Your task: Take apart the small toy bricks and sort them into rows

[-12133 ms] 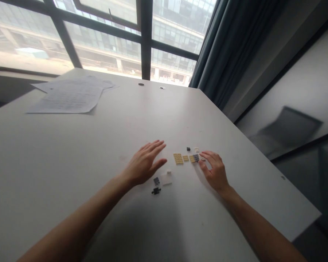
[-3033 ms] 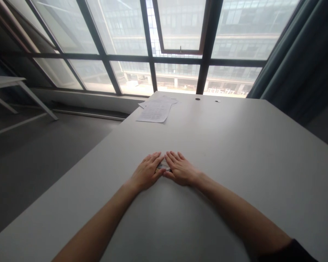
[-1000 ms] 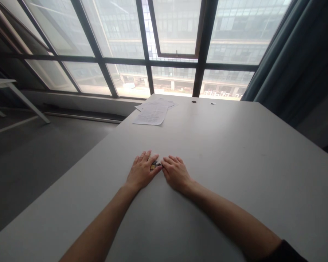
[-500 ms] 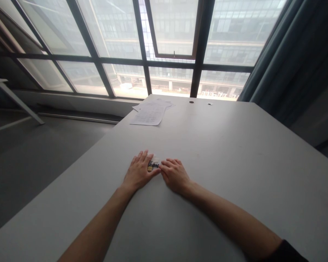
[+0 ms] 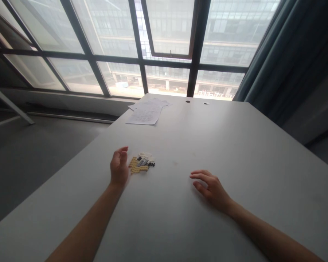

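Note:
A small flat cluster of toy building bricks [image 5: 142, 163] in tan, grey, black and white lies on the white table [image 5: 169, 218]. Just left of it is my left hand [image 5: 119, 166], turned on its edge with the fingers lifted and apart, holding nothing. Whether its little-finger side touches the bricks I cannot tell. Well to the right of the cluster, my right hand [image 5: 211, 187] hovers low over or rests on the table. Its fingers are loosely bent and spread, with nothing between them.
Printed paper sheets [image 5: 145, 112] lie at the table's far left corner. Two small round holes or caps, one dark [image 5: 188, 101], sit near the far edge. Large windows stand behind the table, and a dark blue curtain [image 5: 278, 62] hangs at the right.
Both hands have come away from the bricks, the left one to the left and the right one to the right. The brick cluster, mostly covered before, now shows. The view has shifted slightly.

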Action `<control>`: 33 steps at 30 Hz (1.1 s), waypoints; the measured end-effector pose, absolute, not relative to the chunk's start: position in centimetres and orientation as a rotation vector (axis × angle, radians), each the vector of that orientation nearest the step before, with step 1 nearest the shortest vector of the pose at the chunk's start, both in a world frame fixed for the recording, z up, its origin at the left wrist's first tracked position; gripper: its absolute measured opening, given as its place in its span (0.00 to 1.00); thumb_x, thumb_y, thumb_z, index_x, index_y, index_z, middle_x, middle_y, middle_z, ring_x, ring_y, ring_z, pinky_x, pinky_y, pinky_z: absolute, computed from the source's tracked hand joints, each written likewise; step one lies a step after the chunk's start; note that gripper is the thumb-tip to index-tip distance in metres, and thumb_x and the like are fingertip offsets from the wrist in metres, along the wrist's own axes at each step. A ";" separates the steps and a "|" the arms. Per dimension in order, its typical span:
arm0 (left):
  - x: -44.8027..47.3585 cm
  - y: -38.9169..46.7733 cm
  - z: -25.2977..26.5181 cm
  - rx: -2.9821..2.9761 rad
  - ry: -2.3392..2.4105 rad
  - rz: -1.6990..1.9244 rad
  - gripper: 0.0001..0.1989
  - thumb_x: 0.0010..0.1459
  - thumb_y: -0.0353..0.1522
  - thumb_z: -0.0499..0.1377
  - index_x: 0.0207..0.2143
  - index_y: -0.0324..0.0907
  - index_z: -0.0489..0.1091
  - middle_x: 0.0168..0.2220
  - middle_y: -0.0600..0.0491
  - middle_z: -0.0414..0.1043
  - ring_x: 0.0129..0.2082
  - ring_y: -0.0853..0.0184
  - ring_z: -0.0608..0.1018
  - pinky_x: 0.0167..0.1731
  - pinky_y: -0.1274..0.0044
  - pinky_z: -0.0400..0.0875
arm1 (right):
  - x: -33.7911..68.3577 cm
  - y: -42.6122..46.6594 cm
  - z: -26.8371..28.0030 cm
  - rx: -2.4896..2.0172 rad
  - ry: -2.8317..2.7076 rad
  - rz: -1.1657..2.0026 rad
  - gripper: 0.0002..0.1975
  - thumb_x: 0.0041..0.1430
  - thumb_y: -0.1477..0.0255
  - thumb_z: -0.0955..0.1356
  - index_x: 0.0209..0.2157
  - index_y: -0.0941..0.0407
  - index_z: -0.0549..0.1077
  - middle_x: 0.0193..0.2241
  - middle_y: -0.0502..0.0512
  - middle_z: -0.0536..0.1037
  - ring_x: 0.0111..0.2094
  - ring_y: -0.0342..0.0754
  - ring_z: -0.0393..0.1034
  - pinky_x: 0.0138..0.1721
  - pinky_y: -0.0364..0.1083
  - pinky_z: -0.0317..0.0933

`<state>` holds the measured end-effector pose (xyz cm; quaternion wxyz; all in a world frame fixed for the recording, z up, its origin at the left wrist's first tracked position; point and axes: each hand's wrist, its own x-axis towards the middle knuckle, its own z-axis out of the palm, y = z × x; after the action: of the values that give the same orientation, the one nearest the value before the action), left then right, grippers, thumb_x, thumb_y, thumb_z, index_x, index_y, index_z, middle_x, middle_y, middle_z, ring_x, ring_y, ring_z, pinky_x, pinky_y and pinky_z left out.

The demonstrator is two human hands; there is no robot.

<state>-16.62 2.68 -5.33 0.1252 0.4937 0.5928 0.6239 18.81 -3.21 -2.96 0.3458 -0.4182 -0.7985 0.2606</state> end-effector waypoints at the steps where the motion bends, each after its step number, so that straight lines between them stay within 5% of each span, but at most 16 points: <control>1: -16.5 2.7 -5.3 1.428 1.717 1.844 0.25 0.60 0.50 0.50 0.46 0.40 0.68 0.46 0.47 0.71 0.50 0.61 0.71 0.53 0.68 0.63 | 20.2 -4.0 -3.1 -1.099 -2.030 0.711 0.11 0.61 0.70 0.65 0.43 0.53 0.75 0.45 0.57 0.76 0.47 0.50 0.70 0.50 0.51 0.64; 11: -14.8 3.0 -4.2 1.480 1.482 1.942 0.29 0.63 0.50 0.46 0.56 0.40 0.62 0.57 0.46 0.65 0.59 0.56 0.66 0.60 0.60 0.58 | 32.0 -7.9 -5.0 -1.382 -1.129 0.738 0.14 0.58 0.60 0.68 0.39 0.55 0.77 0.39 0.57 0.79 0.42 0.51 0.73 0.49 0.54 0.63; 15: -14.4 2.8 -3.4 1.562 1.352 1.933 0.24 0.65 0.47 0.45 0.59 0.50 0.61 0.60 0.54 0.63 0.61 0.56 0.63 0.63 0.58 0.53 | 33.2 -7.1 -4.1 -1.168 -0.921 0.738 0.17 0.58 0.58 0.67 0.41 0.55 0.75 0.41 0.59 0.78 0.44 0.52 0.73 0.50 0.56 0.63; 18: -13.2 1.2 -1.1 1.797 1.354 1.901 0.26 0.64 0.50 0.42 0.62 0.58 0.53 0.64 0.58 0.54 0.64 0.56 0.57 0.64 0.56 0.50 | 33.0 -7.1 -2.1 -1.057 -0.985 0.615 0.28 0.62 0.50 0.57 0.52 0.54 0.70 0.52 0.62 0.72 0.54 0.56 0.67 0.54 0.59 0.60; 22: -9.5 -2.9 1.5 2.681 1.211 1.168 0.48 0.52 0.62 0.44 0.67 0.50 0.31 0.69 0.56 0.27 0.67 0.46 0.39 0.64 0.52 0.35 | 31.6 -8.9 0.4 -0.973 -1.711 0.193 0.47 0.53 0.38 0.54 0.66 0.54 0.49 0.66 0.60 0.51 0.66 0.63 0.43 0.63 0.64 0.41; 27: -5.3 -5.8 -0.8 2.892 0.748 0.180 0.55 0.49 0.62 0.50 0.67 0.41 0.29 0.68 0.44 0.35 0.67 0.51 0.46 0.65 0.61 0.40 | 28.3 -10.0 -0.1 -0.854 -2.807 0.261 0.53 0.50 0.41 0.63 0.67 0.59 0.42 0.66 0.62 0.49 0.66 0.63 0.39 0.65 0.61 0.31; 33: -4.9 -5.5 -2.3 2.749 0.692 0.008 0.52 0.53 0.58 0.51 0.67 0.41 0.30 0.68 0.44 0.34 0.67 0.54 0.44 0.65 0.61 0.37 | 27.4 -9.2 -2.1 -0.930 -2.910 0.518 0.53 0.51 0.43 0.65 0.67 0.58 0.41 0.66 0.64 0.48 0.66 0.60 0.41 0.65 0.59 0.33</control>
<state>-4.92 -5.47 -2.33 0.1529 0.9584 0.2412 0.0029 27.41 -9.15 -2.06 0.0217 -0.3002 -0.9389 0.1671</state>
